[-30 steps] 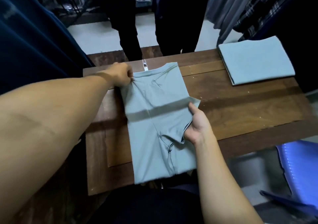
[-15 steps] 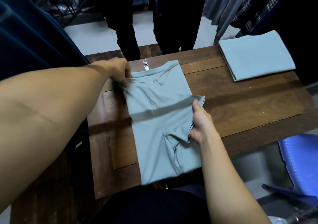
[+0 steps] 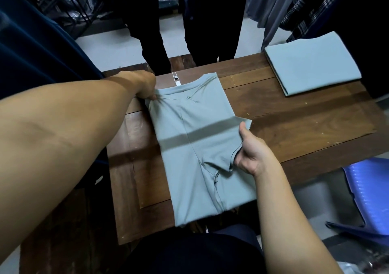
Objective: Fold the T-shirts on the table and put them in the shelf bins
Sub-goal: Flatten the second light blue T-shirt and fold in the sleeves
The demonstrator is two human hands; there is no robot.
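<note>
Shirt (image 3: 195,147) is laid lengthwise on the tabletop (image 3: 305,122), with the collar (image 3: 190,88) at the far edge and the hem just over the near edge. Both sides look folded in, so a long narrow strip is presented. The right sleeve (image 3: 216,157) is turned back onto the body.

Far left corner by the collar is pinched by the left hand (image 3: 145,88), fingers curled into the fabric. Likely done to anchor that end and hold the strip taut. Right edge at mid-length is gripped by the right hand (image 3: 250,153), thumb on top, fingers tucked under the sleeve fold. That grip looks meant to square the edge and hold the layers together for the crosswise fold.

Judgement: lengthwise folds done, crosswise fold not yet made. Thin, slippery knit is assumed, so the sleeve layer could slide out if the edge is released early.

A folded shirt (image 3: 311,63) is parked at the far right corner of the tabletop, well apart, presumably staged for binning. No shelf bins are seen. A white tag (image 3: 175,79) lies just beyond the collar. A blue chair (image 3: 368,193) stands right of the tabletop.
</note>
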